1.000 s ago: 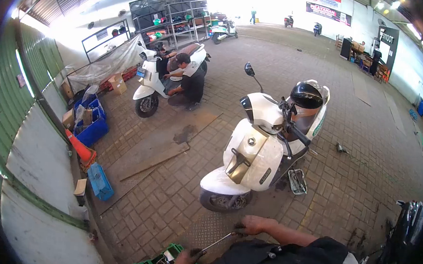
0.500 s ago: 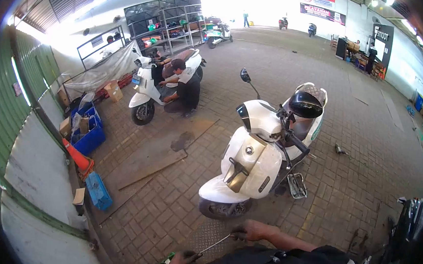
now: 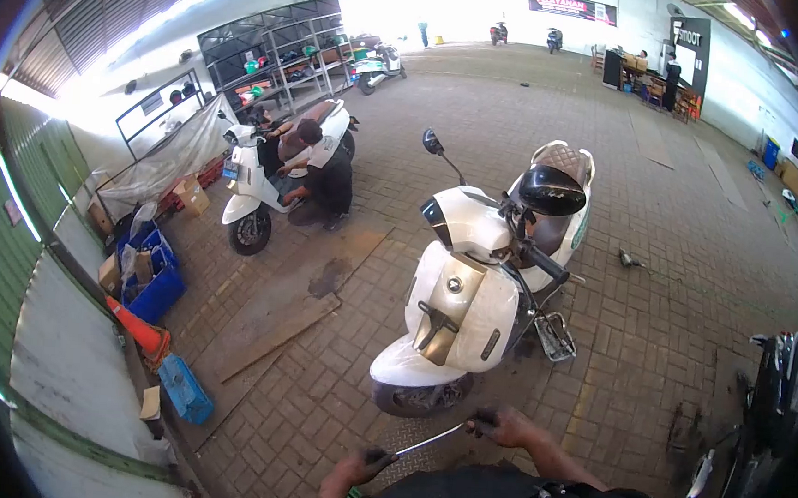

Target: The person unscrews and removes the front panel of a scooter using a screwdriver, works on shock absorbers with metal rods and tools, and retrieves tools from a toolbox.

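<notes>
A thin, shiny metal rod stretches between my two hands, low in the view. My left hand is closed around its near-left end, so whether a handle sits there is hidden. The other end is in the closed fingers of my right hand. Just beyond my hands stands a white scooter, its front wheel nearest to me. A bit of something green shows beside my left wrist.
Left of the scooter lie a wooden board, a blue toolbox, an orange cone and a blue bin. A person crouches at another white scooter. Dark scooter parts stand at right.
My view has shifted, so the scooters appear further left. Both hands have risen in view with the rod, moving right and slightly farther apart. Less of the green thing shows.
</notes>
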Demonstrator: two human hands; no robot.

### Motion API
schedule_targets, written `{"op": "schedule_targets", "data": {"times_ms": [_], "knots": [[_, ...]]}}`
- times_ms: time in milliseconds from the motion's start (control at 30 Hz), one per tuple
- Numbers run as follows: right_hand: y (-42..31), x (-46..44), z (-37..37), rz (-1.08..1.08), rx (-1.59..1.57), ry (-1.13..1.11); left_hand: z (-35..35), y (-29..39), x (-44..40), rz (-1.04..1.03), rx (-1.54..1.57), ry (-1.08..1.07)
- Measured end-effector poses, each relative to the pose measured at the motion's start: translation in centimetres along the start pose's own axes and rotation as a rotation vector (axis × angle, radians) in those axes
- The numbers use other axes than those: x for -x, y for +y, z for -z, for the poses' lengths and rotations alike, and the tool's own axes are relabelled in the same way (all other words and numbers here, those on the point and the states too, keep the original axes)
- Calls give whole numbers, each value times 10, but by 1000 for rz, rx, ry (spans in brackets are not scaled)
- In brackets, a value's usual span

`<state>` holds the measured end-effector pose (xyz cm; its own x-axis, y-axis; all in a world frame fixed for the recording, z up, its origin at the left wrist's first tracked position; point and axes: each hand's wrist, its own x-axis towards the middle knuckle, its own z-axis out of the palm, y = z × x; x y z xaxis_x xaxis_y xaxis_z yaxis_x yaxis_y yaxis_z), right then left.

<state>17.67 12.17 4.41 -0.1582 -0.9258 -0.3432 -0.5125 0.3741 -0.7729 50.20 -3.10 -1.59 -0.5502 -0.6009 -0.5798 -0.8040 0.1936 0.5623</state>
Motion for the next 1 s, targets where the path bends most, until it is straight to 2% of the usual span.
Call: {"op": "schedule_targets", "data": {"times_ms": [33, 100, 200, 333, 400, 533, 600, 733, 1000], "knots": [[-1, 5, -4, -2, -3, 7, 4, 0, -4, -5, -5, -3], [-5, 18, -12, 114, -258, 121, 12, 1, -13, -106, 26, -122], [10, 20, -29, 82, -243, 170, 16, -5, -25, -179, -46, -155], [8, 27, -38, 39, -219, 201, 38, 40, 0, -149, -170, -167], [-7, 40, -37, -105, -123, 191, 38, 40, 1, -129, -136, -197], [9, 48, -47, -71, -166, 213, 29, 23, -9, -205, -110, -255], [10, 51, -49, -89, -70, 236, 26, 21, -8, -227, -108, -215], [26, 51, -61, -17, -123, 273, 18, 13, -16, -217, -168, -195], [-11, 70, -51, -102, -122, 258, 28, 38, 9, -184, -192, -194]]}}
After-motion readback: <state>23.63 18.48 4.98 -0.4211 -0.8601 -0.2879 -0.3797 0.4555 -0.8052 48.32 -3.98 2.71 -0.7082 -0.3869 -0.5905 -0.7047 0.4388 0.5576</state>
